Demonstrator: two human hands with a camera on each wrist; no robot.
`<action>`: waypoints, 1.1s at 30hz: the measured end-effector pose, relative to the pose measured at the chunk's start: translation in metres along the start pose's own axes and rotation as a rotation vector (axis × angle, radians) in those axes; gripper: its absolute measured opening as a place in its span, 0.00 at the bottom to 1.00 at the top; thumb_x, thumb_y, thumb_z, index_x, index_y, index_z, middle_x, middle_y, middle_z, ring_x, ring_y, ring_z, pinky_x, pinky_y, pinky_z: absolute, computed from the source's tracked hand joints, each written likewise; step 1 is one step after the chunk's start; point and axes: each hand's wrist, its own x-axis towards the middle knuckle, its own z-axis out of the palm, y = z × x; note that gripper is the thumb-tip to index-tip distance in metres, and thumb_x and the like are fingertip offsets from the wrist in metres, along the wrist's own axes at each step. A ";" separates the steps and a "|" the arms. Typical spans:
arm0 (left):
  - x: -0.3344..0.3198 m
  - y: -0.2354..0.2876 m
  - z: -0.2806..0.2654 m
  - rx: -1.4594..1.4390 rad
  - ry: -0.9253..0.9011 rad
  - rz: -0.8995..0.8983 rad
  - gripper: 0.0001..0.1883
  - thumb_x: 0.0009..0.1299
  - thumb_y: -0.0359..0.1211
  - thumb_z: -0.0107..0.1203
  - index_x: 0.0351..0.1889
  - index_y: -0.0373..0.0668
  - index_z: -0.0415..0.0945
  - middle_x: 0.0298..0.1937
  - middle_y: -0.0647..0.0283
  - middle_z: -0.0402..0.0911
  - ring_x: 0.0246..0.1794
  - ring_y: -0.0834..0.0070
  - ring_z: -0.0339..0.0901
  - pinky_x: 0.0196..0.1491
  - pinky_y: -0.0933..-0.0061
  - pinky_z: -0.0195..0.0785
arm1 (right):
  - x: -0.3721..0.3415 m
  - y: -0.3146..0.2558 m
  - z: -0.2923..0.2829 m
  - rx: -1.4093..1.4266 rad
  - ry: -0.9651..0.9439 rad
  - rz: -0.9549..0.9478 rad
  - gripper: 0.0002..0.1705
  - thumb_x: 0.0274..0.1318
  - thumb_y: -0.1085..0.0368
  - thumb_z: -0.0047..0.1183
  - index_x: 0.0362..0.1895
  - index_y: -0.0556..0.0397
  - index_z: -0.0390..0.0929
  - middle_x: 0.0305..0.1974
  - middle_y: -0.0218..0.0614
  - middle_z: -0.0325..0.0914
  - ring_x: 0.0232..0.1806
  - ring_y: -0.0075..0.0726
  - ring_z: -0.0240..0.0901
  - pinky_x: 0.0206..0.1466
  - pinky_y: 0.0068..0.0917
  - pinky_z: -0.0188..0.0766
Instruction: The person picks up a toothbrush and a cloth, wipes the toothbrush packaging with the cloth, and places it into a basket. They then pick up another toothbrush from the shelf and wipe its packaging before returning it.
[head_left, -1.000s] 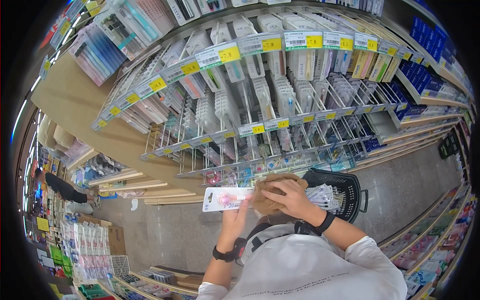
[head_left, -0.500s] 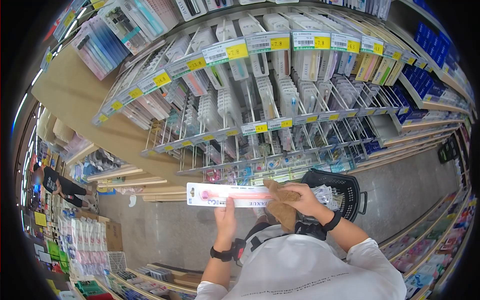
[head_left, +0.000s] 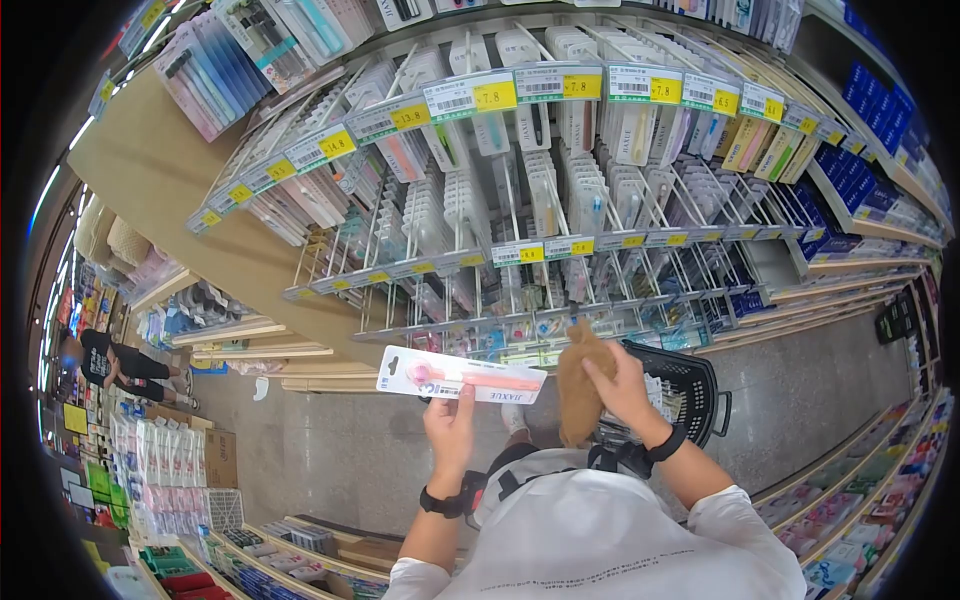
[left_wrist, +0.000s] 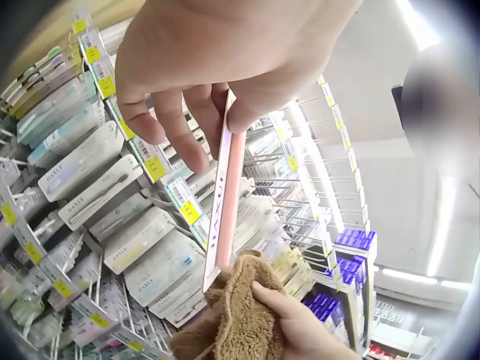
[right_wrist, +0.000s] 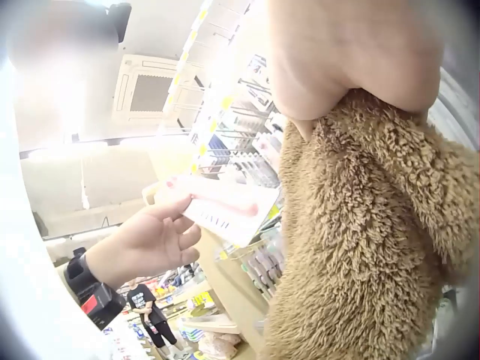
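Observation:
My left hand pinches a packaged pink toothbrush, the thumb on its front face. The pack is a flat white card with a clear front and a hang hole at its left end. In the left wrist view the pack appears nearly edge-on between thumb and fingers. My right hand grips a brown fluffy cloth, bunched and hanging down. The right wrist view shows the cloth close up, its pile thick, with most of the fingers hidden. In the head view a gap separates pack and cloth.
A hanging rack with rows of boxed toothbrushes and price tags stands ahead. Below my right hand is a dark basket with packs inside. Shelves run along the lower right. A person stands far left in the aisle.
The cloth, earlier against the pack's right end, has moved right, away from it. The pack now tilts slightly, right end lower. The far person has turned, hands now in front.

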 end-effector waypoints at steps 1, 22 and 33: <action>0.000 0.001 -0.003 0.000 0.001 0.001 0.11 0.69 0.32 0.56 0.43 0.34 0.76 0.40 0.65 0.80 0.38 0.83 0.74 0.43 0.79 0.66 | 0.004 0.004 -0.001 0.023 0.106 0.039 0.15 0.46 0.64 0.61 0.38 0.59 0.76 0.38 0.47 0.79 0.41 0.52 0.76 0.43 0.36 0.71; 0.002 -0.001 0.029 0.330 -0.716 0.158 0.10 0.62 0.28 0.61 0.41 0.38 0.79 0.46 0.57 0.80 0.49 0.67 0.75 0.54 0.68 0.63 | 0.009 -0.027 -0.015 0.280 -0.415 -0.080 0.23 0.49 0.67 0.61 0.50 0.61 0.71 0.48 0.39 0.73 0.49 0.28 0.70 0.51 0.27 0.67; -0.001 0.016 0.038 0.221 -0.569 0.046 0.11 0.67 0.29 0.55 0.45 0.34 0.77 0.47 0.58 0.78 0.48 0.72 0.74 0.53 0.72 0.63 | -0.006 -0.006 -0.001 0.548 -0.702 0.234 0.32 0.58 0.61 0.57 0.63 0.60 0.61 0.56 0.40 0.69 0.58 0.31 0.64 0.62 0.29 0.60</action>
